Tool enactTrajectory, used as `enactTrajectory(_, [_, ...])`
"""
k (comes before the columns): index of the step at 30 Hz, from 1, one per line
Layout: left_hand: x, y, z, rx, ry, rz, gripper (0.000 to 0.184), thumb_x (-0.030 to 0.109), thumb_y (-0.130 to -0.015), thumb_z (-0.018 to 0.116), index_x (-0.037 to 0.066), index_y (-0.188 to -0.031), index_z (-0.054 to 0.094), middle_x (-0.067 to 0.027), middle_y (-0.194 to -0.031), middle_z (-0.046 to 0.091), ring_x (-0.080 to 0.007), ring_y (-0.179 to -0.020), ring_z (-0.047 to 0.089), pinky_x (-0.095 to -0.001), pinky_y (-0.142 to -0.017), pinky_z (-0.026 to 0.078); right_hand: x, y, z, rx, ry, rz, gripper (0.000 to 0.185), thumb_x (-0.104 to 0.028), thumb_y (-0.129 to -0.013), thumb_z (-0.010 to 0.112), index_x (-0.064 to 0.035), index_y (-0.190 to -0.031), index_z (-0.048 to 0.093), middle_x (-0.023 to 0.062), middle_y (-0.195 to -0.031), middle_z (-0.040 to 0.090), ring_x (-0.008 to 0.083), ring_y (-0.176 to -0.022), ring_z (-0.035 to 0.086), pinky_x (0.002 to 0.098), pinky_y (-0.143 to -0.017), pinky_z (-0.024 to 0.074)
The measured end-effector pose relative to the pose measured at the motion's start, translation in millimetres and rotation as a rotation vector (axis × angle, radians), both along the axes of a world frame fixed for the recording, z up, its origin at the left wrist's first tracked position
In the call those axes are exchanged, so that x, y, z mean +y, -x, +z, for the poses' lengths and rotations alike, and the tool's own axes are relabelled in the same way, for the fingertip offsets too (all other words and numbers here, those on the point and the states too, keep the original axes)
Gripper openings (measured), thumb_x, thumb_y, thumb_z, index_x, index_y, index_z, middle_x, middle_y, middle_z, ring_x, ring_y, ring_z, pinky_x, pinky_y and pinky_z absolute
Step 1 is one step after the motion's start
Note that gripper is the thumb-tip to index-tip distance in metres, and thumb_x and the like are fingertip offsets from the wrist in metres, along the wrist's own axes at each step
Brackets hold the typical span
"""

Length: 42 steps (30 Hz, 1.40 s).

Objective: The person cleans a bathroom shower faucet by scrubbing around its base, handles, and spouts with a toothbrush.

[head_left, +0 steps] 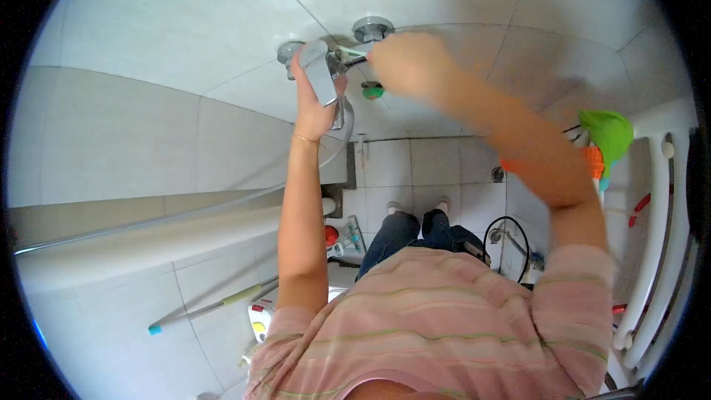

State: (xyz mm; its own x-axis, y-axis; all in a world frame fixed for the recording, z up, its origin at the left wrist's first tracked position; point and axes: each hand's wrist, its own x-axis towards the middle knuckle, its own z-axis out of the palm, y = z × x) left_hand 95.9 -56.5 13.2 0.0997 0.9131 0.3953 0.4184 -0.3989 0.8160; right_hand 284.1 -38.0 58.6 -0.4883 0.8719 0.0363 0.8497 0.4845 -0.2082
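Note:
A chrome shower mixer tap [320,74] is mounted on the tiled wall, with one round wall flange [289,59] at its left and another [372,29] at its right. My left hand [315,104] is wrapped round the tap body from below. Beside the tap, at its right, my right hand [404,65] is closed on a thin, light-coloured tool [351,51], whose far end reaches the tap; what kind of tool it is cannot be made out. The right hand is slightly blurred. A green round item [372,91] shows below the right flange.
A grey hose [259,191] runs from the tap to the lower left. A white radiator [652,244] stands at the right, near a green cloth [606,133]. A white pipe [148,241] crosses at the left, above a mop pole [222,302]. A black hose [526,241] loops by my legs.

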Motion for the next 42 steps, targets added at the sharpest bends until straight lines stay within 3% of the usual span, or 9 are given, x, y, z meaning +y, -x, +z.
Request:
enactTrajectory(7, [0,-2,-1,0.046,-0.086,0.030,0.068,0.003,-0.073,0.062,0.003,-0.129,0.023,-0.0115,-0.109,0.047,-0.0212,-0.096,0.049,-0.0331,-0.086,0.040,-64,34,-70,0.354,0.057,-0.353,0.018,-0.017,-0.087,0.048,-0.0029,-0.079,0.058,0.0132,-0.064,0.062,0.0307,-0.066,0.064,0.0447,-0.049,0.0479])
enactTrajectory(9, [-1,-1,-5,0.017,-0.056,0.089,0.063,0.003,-0.073,0.063,0.002,-0.126,0.028,-0.0125,-0.110,0.048,-0.0210,-0.098,0.050,-0.0326,-0.086,0.041,-66,43,-89,0.495,0.066,-0.446,0.020,-0.022,-0.092,0.043,-0.0053,-0.088,0.053,0.0146,-0.072,0.063,0.0350,-0.067,0.061,0.0445,-0.058,0.0477])
enactTrajectory(15, [-23,-14,2,-0.072,0.132,0.227,0.059,0.007,-0.077,0.062,-0.001,-0.127,0.031,-0.0162,-0.116,0.049,-0.0273,-0.099,0.054,-0.0347,-0.085,0.043,-46,56,-135,1.067,-0.076,-0.412,0.029,-0.029,-0.092,0.044,-0.0022,-0.085,0.051,0.0210,-0.070,0.058,0.0418,-0.067,0.056,0.0475,-0.057,0.0421])
enactTrajectory(21, [-38,-20,-12,0.167,0.140,0.311,0.068,0.013,-0.083,0.055,-0.008,-0.135,0.016,-0.0237,-0.118,0.048,-0.0327,-0.097,0.055,-0.0348,-0.083,0.044,-47,66,-142,0.874,0.074,-0.446,0.038,-0.035,-0.093,0.039,-0.0019,-0.084,0.053,0.0241,-0.071,0.059,0.0432,-0.068,0.057,0.0514,-0.062,0.0435])
enactTrajectory(27, [-42,-24,0,0.350,0.268,0.351,0.068,0.014,-0.085,0.053,-0.010,-0.134,0.013,-0.0277,-0.107,0.053,-0.0361,-0.087,0.057,-0.0366,-0.077,0.045,-26,57,-136,1.054,0.041,-0.515,0.046,-0.038,-0.094,0.034,0.0001,-0.082,0.057,0.0244,-0.072,0.059,0.0440,-0.071,0.057,0.0506,-0.064,0.0435])
enactTrajectory(31, [-42,-21,-7,0.355,0.196,0.372,0.067,0.013,-0.085,0.052,-0.009,-0.135,0.014,-0.0296,-0.111,0.050,-0.0368,-0.087,0.057,-0.0369,-0.076,0.045,-20,70,-147,1.243,0.051,-0.525,0.047,-0.038,-0.094,0.034,-0.0001,-0.079,0.058,0.0242,-0.072,0.058,0.0437,-0.071,0.057,0.0496,-0.062,0.0431])
enactTrajectory(34, [-50,-25,-10,0.317,0.152,0.384,0.065,0.011,-0.085,0.052,-0.009,-0.134,0.016,-0.0294,-0.114,0.050,-0.0366,-0.087,0.057,-0.0374,-0.077,0.045,-36,77,-147,1.026,0.095,-0.442,0.048,-0.037,-0.094,0.033,0.0007,-0.079,0.059,0.0247,-0.072,0.058,0.0431,-0.070,0.057,0.0498,-0.062,0.0423])
enactTrajectory(37, [-59,-28,-11,0.209,0.063,0.379,0.060,0.010,-0.085,0.052,-0.008,-0.133,0.021,-0.0285,-0.115,0.051,-0.0366,-0.092,0.057,-0.0374,-0.079,0.045,-25,67,-148,1.137,0.045,-0.460,0.052,-0.039,-0.094,0.032,0.0017,-0.077,0.058,0.0245,-0.070,0.058,0.0425,-0.066,0.055,0.0482,-0.061,0.0413])
enactTrajectory(42, [-74,-35,-7,0.131,0.009,0.445,0.053,0.007,-0.083,0.053,-0.008,-0.130,0.031,-0.0292,-0.123,0.046,-0.0357,-0.110,0.052,-0.0349,-0.087,0.044,-35,87,-147,1.261,0.211,-0.390,0.060,-0.046,-0.094,0.029,0.0019,-0.069,0.055,0.0197,-0.059,0.052,0.0352,-0.058,0.050,0.0437,-0.058,0.0384])
